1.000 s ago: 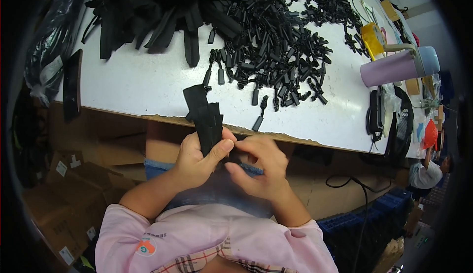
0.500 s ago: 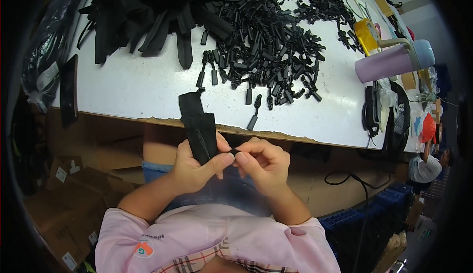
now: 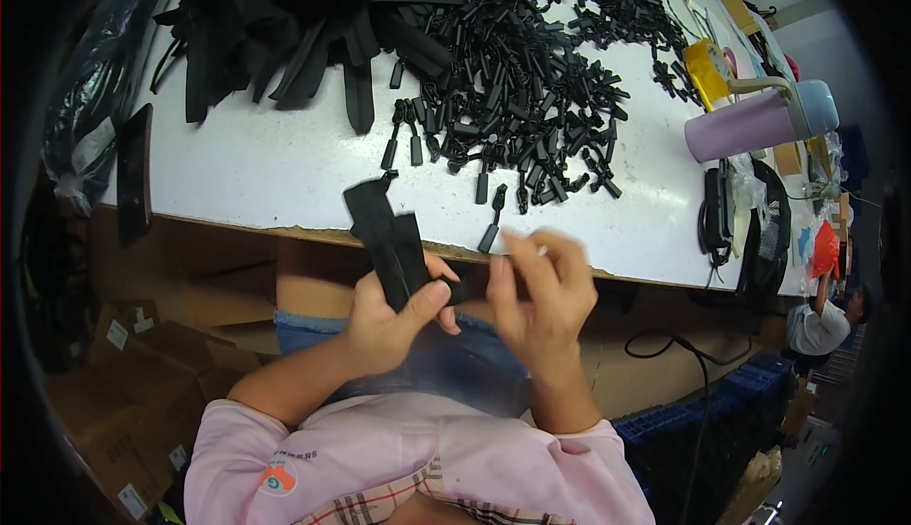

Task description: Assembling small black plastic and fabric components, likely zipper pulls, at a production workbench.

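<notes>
My left hand [image 3: 391, 328] is closed around a black zipper strip [image 3: 387, 242], folded so that two lengths stand up past the fingers. Its lower end pokes out as a dark tip beside my thumb. Slightly smeared by motion, my right hand [image 3: 546, 312] is raised by the table's front edge, fingers apart and nothing visible in them. Just beyond its fingertips lies a single black zipper slider with a long pull [image 3: 492, 221]. Behind it spreads a heap of black zipper sliders [image 3: 503, 98]. To the left of that heap, many black zipper strips [image 3: 285, 27] are piled up.
The white table [image 3: 256, 174] has a worn front edge. On its right stand a lilac bottle [image 3: 740, 133], a yellow tape roll [image 3: 707, 65] and a black case [image 3: 716, 212]. Cardboard boxes [image 3: 133, 402] sit below left, blue crates [image 3: 702, 406] below right. Another person [image 3: 821, 324] is at far right.
My right hand has let go of the zipper strip's end and moved right and up toward the lone slider. My left hand keeps the strip, which has tilted a little.
</notes>
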`<state>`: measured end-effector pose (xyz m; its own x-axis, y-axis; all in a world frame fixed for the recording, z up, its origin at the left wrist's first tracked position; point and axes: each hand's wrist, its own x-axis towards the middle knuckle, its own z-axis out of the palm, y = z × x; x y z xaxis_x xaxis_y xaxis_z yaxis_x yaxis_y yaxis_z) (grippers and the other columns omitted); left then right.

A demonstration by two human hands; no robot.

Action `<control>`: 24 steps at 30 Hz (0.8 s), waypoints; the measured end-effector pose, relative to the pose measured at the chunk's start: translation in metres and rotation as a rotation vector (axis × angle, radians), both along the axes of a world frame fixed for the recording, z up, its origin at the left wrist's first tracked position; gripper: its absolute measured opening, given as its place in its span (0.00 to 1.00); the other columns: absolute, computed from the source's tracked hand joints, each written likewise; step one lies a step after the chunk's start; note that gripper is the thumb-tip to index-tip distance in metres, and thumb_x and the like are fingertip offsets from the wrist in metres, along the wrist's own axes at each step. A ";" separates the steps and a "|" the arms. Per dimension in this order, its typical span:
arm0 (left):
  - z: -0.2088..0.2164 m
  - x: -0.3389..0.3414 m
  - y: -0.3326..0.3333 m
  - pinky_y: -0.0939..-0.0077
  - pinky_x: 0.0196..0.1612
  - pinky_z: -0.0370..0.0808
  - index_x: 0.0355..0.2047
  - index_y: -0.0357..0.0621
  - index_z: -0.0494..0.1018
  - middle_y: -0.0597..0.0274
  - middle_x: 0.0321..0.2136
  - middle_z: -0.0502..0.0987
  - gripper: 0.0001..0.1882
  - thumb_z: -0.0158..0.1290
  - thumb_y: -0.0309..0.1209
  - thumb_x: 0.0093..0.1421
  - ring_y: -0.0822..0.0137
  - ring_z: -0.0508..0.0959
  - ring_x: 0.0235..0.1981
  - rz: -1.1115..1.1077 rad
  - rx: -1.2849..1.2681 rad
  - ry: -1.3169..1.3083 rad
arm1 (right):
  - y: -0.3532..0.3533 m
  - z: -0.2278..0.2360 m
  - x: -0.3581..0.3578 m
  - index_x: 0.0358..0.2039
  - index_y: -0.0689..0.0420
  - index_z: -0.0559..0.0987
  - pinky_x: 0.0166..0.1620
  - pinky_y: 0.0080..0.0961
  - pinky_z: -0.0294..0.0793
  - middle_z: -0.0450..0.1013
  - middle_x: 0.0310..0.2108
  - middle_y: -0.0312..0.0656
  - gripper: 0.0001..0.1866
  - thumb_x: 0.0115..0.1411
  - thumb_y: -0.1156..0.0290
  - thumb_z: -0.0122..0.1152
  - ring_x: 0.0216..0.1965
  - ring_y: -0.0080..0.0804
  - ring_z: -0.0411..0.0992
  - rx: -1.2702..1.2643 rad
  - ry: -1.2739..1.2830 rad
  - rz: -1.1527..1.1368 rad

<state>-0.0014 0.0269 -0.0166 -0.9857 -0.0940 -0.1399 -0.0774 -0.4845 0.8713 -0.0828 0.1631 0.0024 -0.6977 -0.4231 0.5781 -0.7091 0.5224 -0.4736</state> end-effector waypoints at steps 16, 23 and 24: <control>0.011 -0.005 0.000 0.86 0.20 0.67 0.30 0.37 0.68 0.68 0.19 0.69 0.08 0.50 0.29 0.53 0.80 0.68 0.18 0.023 -0.166 -0.159 | 0.004 0.002 0.001 0.26 0.63 0.73 0.23 0.17 0.68 0.68 0.25 0.42 0.10 0.40 0.86 0.57 0.21 0.26 0.67 -0.360 -0.483 0.169; 0.001 -0.010 0.001 0.84 0.23 0.67 0.27 0.35 0.69 0.66 0.19 0.70 0.05 0.52 0.23 0.49 0.78 0.69 0.20 0.154 -0.469 0.214 | 0.004 0.005 0.007 0.30 0.62 0.75 0.25 0.12 0.69 0.66 0.27 0.40 0.11 0.43 0.84 0.56 0.25 0.24 0.68 -0.345 -0.624 0.397; -0.001 -0.009 0.000 0.84 0.23 0.67 0.27 0.35 0.69 0.66 0.19 0.70 0.05 0.52 0.23 0.49 0.78 0.69 0.20 0.156 -0.470 0.213 | 0.005 0.003 0.006 0.30 0.62 0.75 0.25 0.12 0.69 0.66 0.27 0.40 0.11 0.43 0.84 0.56 0.25 0.24 0.68 -0.345 -0.625 0.400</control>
<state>-0.0102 0.0270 -0.0181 -0.9568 -0.2463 0.1546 0.1669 -0.0300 0.9855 -0.0772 0.1677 0.0057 -0.7686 -0.5773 0.2758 -0.3630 0.0385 -0.9310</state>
